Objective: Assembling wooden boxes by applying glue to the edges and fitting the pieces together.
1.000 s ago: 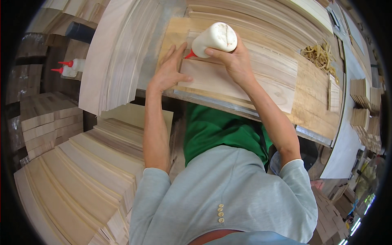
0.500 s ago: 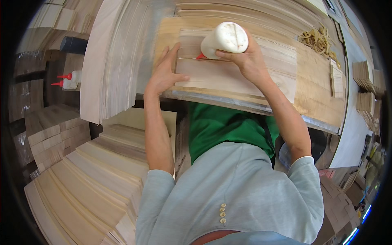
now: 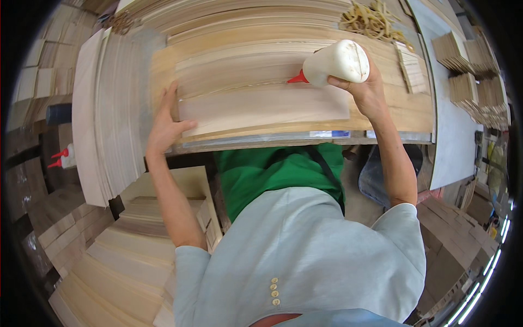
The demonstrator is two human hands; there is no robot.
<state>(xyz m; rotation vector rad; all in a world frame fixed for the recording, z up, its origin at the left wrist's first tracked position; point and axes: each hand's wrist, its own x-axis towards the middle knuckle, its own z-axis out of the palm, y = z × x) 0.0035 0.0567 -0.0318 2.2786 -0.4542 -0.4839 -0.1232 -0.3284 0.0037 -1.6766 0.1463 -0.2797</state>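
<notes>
My right hand (image 3: pixel 368 87) grips a white glue bottle (image 3: pixel 339 61) tipped on its side, its red nozzle (image 3: pixel 298 78) pointing left and down. A thin line of glue (image 3: pixel 234 87) trails leftward from the tip along the seam between two pale wooden strips. The near strip (image 3: pixel 267 103) lies flat against the far strip (image 3: pixel 234 70), both on a yellowish wooden board (image 3: pixel 395 111). At the strips' left end rests my left hand (image 3: pixel 168 122), thumb and fingers spread, touching the near strip's edge.
A tall stack of thin panels (image 3: pixel 95 117) stands left of the board. Behind are long wood strips (image 3: pixel 245 19) and a heap of tan bands (image 3: pixel 370 22). Small wooden pieces (image 3: pixel 411 68) lie at the board's right. More red-tipped bottles (image 3: pixel 65 157) stand far left.
My right hand has drawn the glue bottle rightward along the seam, lengthening the glue line. My left hand stays at the strips' left end while the whole view has shifted.
</notes>
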